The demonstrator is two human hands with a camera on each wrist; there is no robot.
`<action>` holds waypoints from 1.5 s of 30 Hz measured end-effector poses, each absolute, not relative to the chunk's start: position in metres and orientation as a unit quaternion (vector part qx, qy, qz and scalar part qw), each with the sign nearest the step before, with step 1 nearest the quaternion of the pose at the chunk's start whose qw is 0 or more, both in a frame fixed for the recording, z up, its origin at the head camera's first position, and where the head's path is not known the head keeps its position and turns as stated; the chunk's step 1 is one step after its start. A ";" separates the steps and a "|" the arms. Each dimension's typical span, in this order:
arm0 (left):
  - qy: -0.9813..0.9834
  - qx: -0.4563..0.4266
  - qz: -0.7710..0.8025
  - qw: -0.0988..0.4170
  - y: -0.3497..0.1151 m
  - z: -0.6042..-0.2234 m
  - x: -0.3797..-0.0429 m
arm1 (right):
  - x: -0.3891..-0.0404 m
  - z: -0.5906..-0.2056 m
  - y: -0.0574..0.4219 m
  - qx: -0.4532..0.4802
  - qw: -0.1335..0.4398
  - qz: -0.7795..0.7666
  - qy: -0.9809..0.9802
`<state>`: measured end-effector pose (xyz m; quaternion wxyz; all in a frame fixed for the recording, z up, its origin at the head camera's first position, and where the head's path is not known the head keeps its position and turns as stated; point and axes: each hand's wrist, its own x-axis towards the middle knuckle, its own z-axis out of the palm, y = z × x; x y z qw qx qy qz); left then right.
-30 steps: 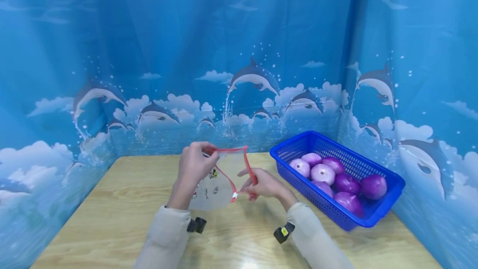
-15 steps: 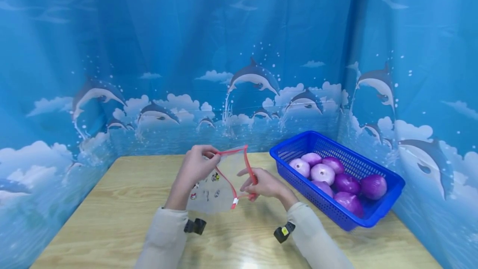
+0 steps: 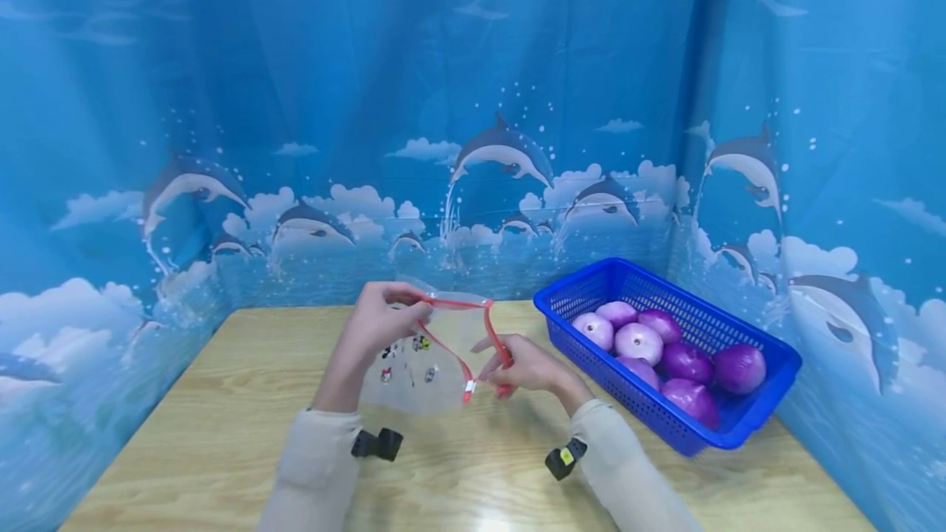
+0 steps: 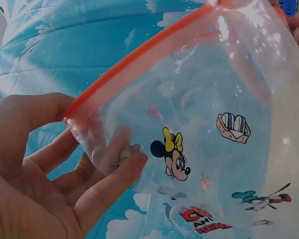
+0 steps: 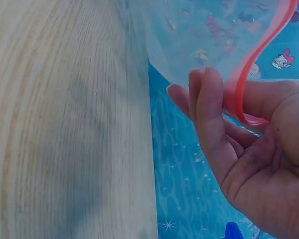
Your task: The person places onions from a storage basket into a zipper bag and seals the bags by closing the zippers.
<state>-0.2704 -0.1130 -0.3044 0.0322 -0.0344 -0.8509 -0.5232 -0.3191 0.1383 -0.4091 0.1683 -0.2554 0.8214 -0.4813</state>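
Observation:
A clear zip bag [image 3: 443,360] printed with cartoon figures is held above the table, its red-edged mouth spread apart and facing right. My left hand [image 3: 380,323] pinches the far left corner of the mouth; in the left wrist view the left hand [image 4: 50,169] has fingers behind and in front of the film. On the other side my right hand [image 3: 528,364] grips the red rim, and in the right wrist view that right hand [image 5: 249,144] has the rim between thumb and fingers. A white slider [image 3: 470,386] sits at the near end of the zip.
A blue plastic basket [image 3: 772,368] with several purple onions [image 3: 639,345] stands right of my right hand. The wooden table [image 3: 244,401] ends at a blue dolphin-print curtain [image 3: 355,146] behind and at both sides.
My left hand has shifted slightly left, spreading the bag's film further; its back panel now shows above the red rim. The right hand has barely moved. The basket and onions stay put.

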 end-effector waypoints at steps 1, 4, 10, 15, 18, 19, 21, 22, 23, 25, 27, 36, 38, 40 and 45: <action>-0.851 -0.031 -0.523 0.034 -0.113 -0.304 -0.270 | -0.319 -0.409 0.139 -0.254 0.170 -0.482 0.821; -0.852 -0.026 -0.522 0.033 -0.112 -0.305 -0.269 | -0.319 -0.405 0.139 -0.254 0.170 -0.481 0.822; -0.855 -0.018 -0.518 0.033 -0.110 -0.308 -0.270 | -0.319 -0.397 0.144 -0.268 0.172 -0.506 0.802; -0.859 -0.016 -0.511 0.030 -0.110 -0.309 -0.271 | -0.322 -0.395 0.149 -0.279 0.167 -0.531 0.783; -0.864 -0.020 -0.503 0.029 -0.110 -0.308 -0.272 | -0.322 -0.393 0.150 -0.275 0.163 -0.542 0.777; -0.865 -0.022 -0.500 0.029 -0.111 -0.308 -0.272 | -0.323 -0.392 0.151 -0.273 0.163 -0.546 0.775; -0.869 -0.024 -0.494 0.028 -0.111 -0.308 -0.272 | -0.322 -0.391 0.151 -0.271 0.160 -0.550 0.773; -0.871 -0.026 -0.491 0.029 -0.111 -0.308 -0.272 | -0.322 -0.391 0.151 -0.271 0.159 -0.552 0.772; -0.872 -0.027 -0.488 0.030 -0.111 -0.308 -0.272 | -0.322 -0.391 0.152 -0.272 0.158 -0.551 0.773; -0.875 -0.026 -0.482 0.029 -0.111 -0.308 -0.273 | -0.323 -0.392 0.153 -0.275 0.154 -0.548 0.775; -0.881 -0.023 -0.472 0.025 -0.111 -0.308 -0.273 | -0.323 -0.393 0.153 -0.277 0.151 -0.545 0.776; -0.889 -0.018 -0.457 -0.009 -0.111 -0.312 -0.273 | -0.322 -0.392 0.155 -0.280 0.149 -0.544 0.777; -0.883 -0.022 -0.468 -0.015 -0.112 -0.313 -0.273 | -0.322 -0.393 0.156 -0.282 0.149 -0.542 0.778; -0.875 -0.024 -0.483 -0.023 -0.112 -0.314 -0.274 | -0.322 -0.394 0.157 -0.283 0.149 -0.541 0.778; -0.855 -0.020 -0.517 -0.042 -0.111 -0.319 -0.274 | -0.322 -0.395 0.159 -0.281 0.151 -0.541 0.778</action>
